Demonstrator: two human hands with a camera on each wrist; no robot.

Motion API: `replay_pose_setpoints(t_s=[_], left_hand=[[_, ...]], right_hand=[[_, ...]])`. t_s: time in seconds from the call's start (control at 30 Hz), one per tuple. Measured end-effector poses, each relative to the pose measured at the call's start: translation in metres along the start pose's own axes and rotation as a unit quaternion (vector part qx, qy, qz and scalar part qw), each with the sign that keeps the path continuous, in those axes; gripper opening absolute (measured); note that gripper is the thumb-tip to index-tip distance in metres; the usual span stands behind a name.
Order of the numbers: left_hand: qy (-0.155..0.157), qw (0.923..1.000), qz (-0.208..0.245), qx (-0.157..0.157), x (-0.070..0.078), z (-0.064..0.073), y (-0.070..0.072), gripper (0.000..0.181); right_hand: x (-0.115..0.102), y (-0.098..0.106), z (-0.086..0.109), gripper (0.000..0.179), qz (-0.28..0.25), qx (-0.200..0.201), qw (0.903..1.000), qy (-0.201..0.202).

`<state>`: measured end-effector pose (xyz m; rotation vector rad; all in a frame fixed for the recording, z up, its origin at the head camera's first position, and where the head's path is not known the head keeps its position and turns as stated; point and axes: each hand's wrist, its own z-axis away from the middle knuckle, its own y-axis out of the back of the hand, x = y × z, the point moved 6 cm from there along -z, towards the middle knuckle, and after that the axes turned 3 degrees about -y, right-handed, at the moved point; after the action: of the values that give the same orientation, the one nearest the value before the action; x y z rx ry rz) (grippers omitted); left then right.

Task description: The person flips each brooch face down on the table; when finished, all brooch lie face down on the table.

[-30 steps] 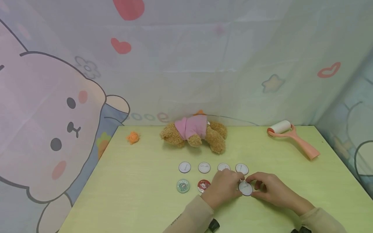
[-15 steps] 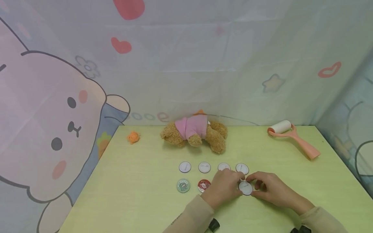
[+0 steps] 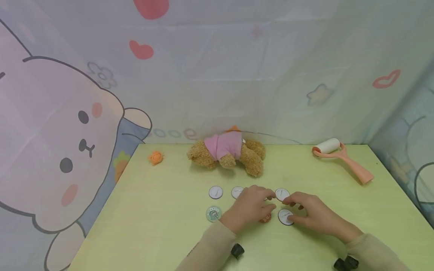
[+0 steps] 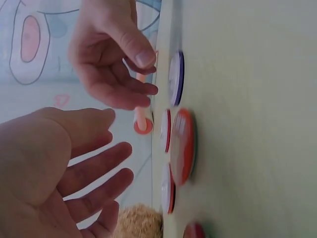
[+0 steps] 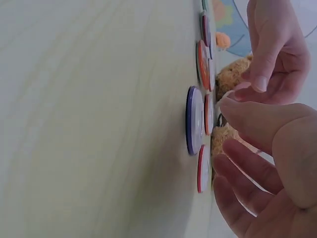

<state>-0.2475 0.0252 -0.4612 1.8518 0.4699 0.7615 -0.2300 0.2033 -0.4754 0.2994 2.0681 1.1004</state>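
On the yellow-green table [image 3: 145, 214], the blue-rimmed badge [image 3: 284, 216] lies flat, pin side up, at the right end of the nearer row. My right hand [image 3: 313, 214] is positioned beside and above it; the thumb overlaps its right edge in the head view, but the right wrist view shows the thumb clear of the badge. My right fingers are loosely bent and grip nothing. My left hand [image 3: 251, 206] is held to the left of the same badge, thumb and fingers apart, likewise holding nothing. Near my left thumb, the orange badge [image 4: 183, 147] lies on the table, partly hidden by the hand in the head view. The green badge [image 3: 214, 213] occupies the left end of this row. The farther row consists of white-backed badges [image 3: 216, 192]; my left hand covers part of it. Along the rear, from left to right, are the orange ball [image 3: 156, 158], the plush toy [image 3: 226, 146] in a pink top, lying down, and the orange-handled roller [image 3: 356, 169].
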Motion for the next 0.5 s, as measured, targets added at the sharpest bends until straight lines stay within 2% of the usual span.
replay_pose_setpoints(t_s=[0.17,0.33,0.5], left_hand=[[0.013,0.9997,0.019,0.000,-0.013,0.009,0.012,0.020],[0.009,0.9999,0.013,-0.006,-0.022,0.019,0.016,0.023],[-0.003,0.9998,0.005,-0.017,-0.026,0.028,0.015,0.026]], right_hand=[[-0.009,-0.004,-0.011,0.039,0.025,0.007,0.9991,0.033],[-0.015,-0.013,-0.021,0.040,0.046,-0.010,0.9986,0.026],[-0.021,-0.024,-0.029,0.042,0.034,-0.038,0.9984,0.027]])
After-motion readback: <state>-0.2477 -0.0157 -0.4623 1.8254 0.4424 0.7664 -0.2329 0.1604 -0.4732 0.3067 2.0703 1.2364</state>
